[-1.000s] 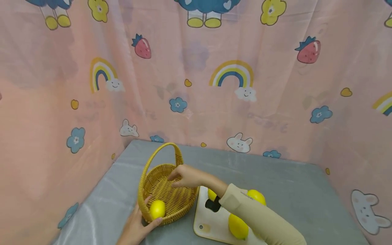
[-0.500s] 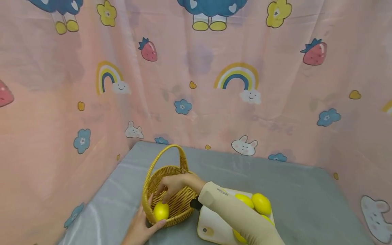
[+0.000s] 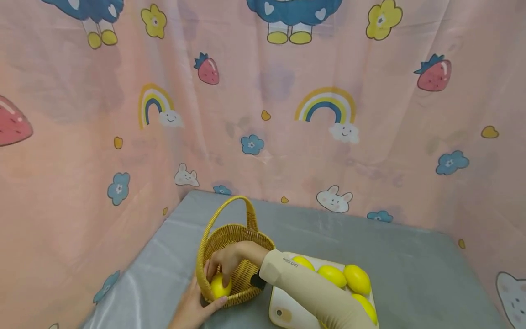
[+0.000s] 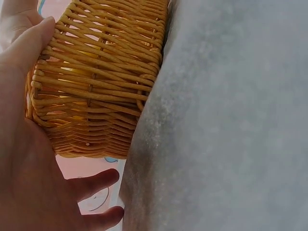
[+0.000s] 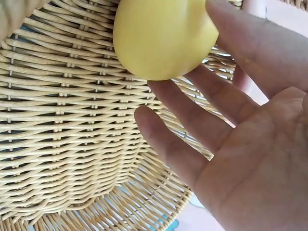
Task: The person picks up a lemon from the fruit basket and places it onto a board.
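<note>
A yellow wicker basket [image 3: 230, 232] with a tall arched handle stands on the grey cloth. My left hand [image 3: 192, 301] holds its near left rim, the thumb over the edge; the left wrist view has the basket's woven side [image 4: 96, 91] against this hand. Inside the basket by that rim is a lemon [image 3: 219, 289]. Reaching in from the right, my right hand [image 3: 233, 258] grips this lemon. In the right wrist view the thumb presses one side of the lemon [image 5: 161, 41], with fingers behind it and the little finger apart.
Right of the basket lies a white cutting board [image 3: 293, 299] with a holed end. Several lemons [image 3: 357, 279] rest on it, partly hidden by my right sleeve [image 3: 316, 292]. A pink patterned curtain [image 3: 279, 160] borders the grey tabletop [image 3: 402, 274].
My right hand has moved down and left into the basket and taken hold of the lemon there. My left hand has stayed at the rim. The head view has shifted slightly.
</note>
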`<state>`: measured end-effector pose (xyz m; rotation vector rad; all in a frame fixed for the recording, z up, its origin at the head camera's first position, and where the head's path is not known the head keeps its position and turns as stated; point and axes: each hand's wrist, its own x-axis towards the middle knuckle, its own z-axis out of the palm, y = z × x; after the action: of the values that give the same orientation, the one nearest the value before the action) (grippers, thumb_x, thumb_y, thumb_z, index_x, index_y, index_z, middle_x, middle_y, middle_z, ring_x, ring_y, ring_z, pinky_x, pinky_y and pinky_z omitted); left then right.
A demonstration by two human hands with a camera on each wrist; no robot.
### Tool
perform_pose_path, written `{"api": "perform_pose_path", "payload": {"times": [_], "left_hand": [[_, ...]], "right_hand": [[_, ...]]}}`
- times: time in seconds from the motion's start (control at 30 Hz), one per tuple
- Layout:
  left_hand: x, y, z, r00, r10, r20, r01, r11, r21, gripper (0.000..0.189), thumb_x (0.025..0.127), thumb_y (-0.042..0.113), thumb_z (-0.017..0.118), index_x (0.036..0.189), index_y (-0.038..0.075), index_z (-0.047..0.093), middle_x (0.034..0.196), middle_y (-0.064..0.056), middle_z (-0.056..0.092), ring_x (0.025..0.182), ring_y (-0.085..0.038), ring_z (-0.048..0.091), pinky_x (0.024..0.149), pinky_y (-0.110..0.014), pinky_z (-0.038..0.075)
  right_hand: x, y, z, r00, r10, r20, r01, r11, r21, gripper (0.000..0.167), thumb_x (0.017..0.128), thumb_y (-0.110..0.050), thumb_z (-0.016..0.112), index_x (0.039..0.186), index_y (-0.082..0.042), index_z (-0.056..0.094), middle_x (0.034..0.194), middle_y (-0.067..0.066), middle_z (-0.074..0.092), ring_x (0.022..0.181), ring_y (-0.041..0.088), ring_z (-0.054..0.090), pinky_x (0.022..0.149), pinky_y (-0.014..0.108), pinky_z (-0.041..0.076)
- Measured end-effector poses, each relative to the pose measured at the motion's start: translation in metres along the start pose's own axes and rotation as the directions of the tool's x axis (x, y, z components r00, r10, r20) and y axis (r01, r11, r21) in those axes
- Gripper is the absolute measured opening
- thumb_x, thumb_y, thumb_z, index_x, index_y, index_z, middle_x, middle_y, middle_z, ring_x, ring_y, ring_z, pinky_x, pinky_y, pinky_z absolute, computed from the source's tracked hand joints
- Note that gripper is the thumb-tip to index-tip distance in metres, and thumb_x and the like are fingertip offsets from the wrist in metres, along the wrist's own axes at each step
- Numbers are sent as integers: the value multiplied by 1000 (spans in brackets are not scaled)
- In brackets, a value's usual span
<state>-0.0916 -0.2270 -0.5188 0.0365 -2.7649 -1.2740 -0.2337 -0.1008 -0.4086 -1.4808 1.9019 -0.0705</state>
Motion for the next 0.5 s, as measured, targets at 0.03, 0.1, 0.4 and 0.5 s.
{"api": "perform_pose_path", "payload": {"times": [0.03,0.1,0.4,0.5], "left_hand": [[0,1,0,1000,6,-2,-6,1000,0,98,86,57,71,161,17,21,164,-18,14,140,-47,32,101,-70,34],[1,2,-1,1000,20,-9,-20,1000,1,96,87,56,71,161,18,22,164,-18,14,139,-46,34,101,-69,35],[2,5,-2,1000,-22,19,22,1000,3,101,86,57,71,161,14,18,164,-20,12,142,-49,27,101,-74,30],[2,6,-2,999,-38,22,38,999,12,102,85,59,71,161,16,18,164,-20,11,142,-50,27,100,-75,30]], "right_hand": [[0,0,0,1000,6,0,-6,1000,-6,46,89,-6,75,133,-16,66,134,-9,59,126,0,46,99,13,38],[0,-1,-1,1000,14,-1,-14,1000,-17,48,88,-4,75,133,-17,66,134,-9,59,126,0,45,98,12,38],[-1,-5,6,993,115,-35,-117,991,-71,44,86,-17,81,128,-17,70,121,-9,65,109,2,57,91,15,45],[0,-5,10,980,186,-71,-191,979,-70,40,85,-25,82,122,-15,72,113,-8,67,100,5,61,86,18,49]]}}
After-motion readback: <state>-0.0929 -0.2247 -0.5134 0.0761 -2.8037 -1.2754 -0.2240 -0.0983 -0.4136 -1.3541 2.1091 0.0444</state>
